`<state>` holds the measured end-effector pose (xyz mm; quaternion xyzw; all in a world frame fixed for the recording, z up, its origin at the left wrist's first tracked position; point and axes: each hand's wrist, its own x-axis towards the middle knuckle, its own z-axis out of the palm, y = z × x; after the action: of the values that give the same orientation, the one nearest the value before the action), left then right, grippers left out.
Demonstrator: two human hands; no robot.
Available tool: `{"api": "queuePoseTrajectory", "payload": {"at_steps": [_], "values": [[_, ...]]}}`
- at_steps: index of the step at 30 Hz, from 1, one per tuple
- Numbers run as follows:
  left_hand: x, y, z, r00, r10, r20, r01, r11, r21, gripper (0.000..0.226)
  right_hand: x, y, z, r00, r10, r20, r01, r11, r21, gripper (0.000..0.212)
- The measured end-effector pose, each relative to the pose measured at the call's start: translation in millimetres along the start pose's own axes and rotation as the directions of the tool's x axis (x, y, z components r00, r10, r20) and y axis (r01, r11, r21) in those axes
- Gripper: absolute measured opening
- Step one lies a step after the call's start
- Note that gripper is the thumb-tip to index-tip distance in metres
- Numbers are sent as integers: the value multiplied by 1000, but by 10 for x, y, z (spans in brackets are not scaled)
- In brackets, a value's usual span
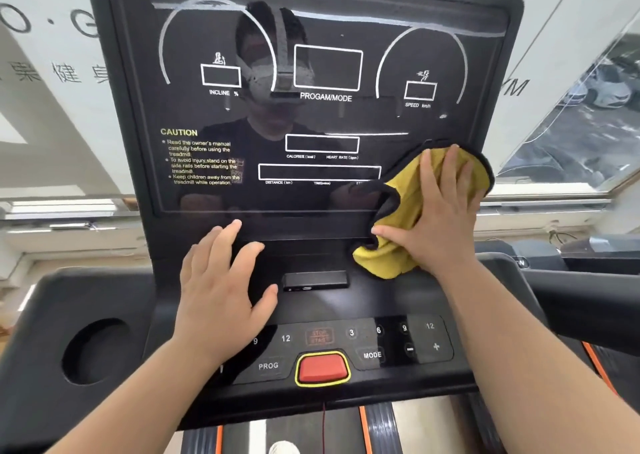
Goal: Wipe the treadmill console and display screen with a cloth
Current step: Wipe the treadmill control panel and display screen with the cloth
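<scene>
Fingers of the right hand (pixel 438 211) are spread flat on a yellow microfiber cloth (pixel 408 207), pressed against the display screen (pixel 311 114) at its lower right corner. The left hand (pixel 221 280) is laid open, empty, on the treadmill console (pixel 311 301) below.

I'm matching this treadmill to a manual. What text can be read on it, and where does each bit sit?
On the display screen:
"INCLINE %"
"PROGAM/MODE"
"SPEED km/h"
"CAUTION", heading the warning lines at lower left
"CALORIES (kcal)"
"HEART RATE (bpm)"
"DISTANCE (km)"
One label beside it is too blurred; another lies partly under the yellow cloth.
On the button panel:
"PROG"
"MODE"
"9", "12", "3", "6", "9", "12", "-", "+"
"STOP/START", faint.
</scene>
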<state>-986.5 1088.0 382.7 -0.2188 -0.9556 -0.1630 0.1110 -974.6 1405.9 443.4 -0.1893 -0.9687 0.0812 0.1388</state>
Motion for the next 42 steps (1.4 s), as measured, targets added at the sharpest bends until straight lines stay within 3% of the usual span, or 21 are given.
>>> {"api": "queuePoseTrajectory", "payload": {"at_steps": [6, 17, 23, 31, 38, 42], "values": [[-32, -127, -94, 1000, -27, 10, 27, 999, 23, 60, 10, -41, 8, 1000, 20, -19, -21, 999, -25, 152], [85, -563, -362, 971, -204, -128, 204, 979, -13, 65, -62, -1590, 490, 956, -272, -112, 267, 962, -54, 148], [242, -571, -491, 960, -254, -119, 239, 962, -130, 79, -8, -1674, 529, 906, -386, -175, 373, 922, -101, 138], [446, -631, -593, 936, -333, -115, 298, 922, -249, 88, 701, -1432, -115, 910, -289, -298, 246, 953, -174, 136], [387, -762, -629, 959, -280, -38, 256, 919, -301, 97, 1126, -1943, -551, 818, -499, -288, 414, 857, -308, 134], [382, -722, -631, 949, -311, -61, 275, 904, -329, 94, 1019, -2057, -419, 703, -679, -212, 570, 715, -405, 125]]}}
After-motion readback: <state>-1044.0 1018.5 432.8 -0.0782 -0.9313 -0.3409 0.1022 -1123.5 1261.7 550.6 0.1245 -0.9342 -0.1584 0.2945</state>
